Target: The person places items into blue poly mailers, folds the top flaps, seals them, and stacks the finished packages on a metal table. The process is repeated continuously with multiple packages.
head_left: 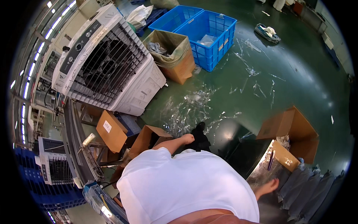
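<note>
My left hand (188,139) is curled into a loose fist in front of my white shirt, above dark shoes and trousers (199,137). Nothing shows in it. Out to the right, my right hand (271,185) hangs over a shiny dark table top (263,170), fingers loosely bent and partly apart. It appears to hold nothing. A dark pen (270,160) lies beyond that hand, beside a tape-covered cardboard piece (285,156). Grey-blue folded cloth pieces (304,186) hang or lie just right of my right hand.
An open cardboard box (294,128) stands beyond the table. A large white air cooler (138,91) is at far left, near a lined waste carton (179,69) and blue crates (212,56). Clear plastic scraps (194,100) litter the green floor. More cartons (111,131) stand left.
</note>
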Motion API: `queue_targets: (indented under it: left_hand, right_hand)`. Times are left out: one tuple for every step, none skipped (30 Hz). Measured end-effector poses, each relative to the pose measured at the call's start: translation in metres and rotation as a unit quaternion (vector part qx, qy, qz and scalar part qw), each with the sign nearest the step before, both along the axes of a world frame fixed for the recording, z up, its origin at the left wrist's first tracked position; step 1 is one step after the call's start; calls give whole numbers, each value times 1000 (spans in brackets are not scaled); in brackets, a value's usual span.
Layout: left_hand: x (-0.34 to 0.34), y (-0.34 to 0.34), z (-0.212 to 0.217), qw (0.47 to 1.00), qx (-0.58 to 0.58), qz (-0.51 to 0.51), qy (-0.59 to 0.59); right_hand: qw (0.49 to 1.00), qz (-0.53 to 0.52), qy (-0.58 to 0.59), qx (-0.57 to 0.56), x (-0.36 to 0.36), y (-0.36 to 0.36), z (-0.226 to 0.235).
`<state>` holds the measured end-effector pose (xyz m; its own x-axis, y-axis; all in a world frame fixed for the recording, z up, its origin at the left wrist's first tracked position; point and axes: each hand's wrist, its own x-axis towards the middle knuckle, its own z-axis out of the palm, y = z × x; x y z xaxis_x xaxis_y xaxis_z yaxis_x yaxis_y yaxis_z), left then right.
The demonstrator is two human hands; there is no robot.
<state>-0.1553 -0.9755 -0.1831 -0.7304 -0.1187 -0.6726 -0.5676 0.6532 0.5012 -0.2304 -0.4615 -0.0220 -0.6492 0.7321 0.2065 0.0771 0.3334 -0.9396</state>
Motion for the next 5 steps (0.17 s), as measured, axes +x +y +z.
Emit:
queue_targets:
  left_hand:
    - [-5, -10, -2, 1000, 1, -16, 11]
    - [-9, -20, -3, 1000, 8, -2, 21]
    - [-16, -28, -8, 999, 16, 12, 33]
    - [-19, -35, -9, 998, 25, 34, 41]
    - [-17, -42, -9, 997, 31, 55, 42]
  right_hand:
    - [987, 121, -84, -59, -11, -47, 5]
    - [952, 236, -156, -114, -26, -99, 12]
    - [895, 392, -182, -109, -37, -139, 1]
    - [806, 534, -248, -68, -51, -169, -11]
    - [705, 669, -234, 24, -63, -194, -22]
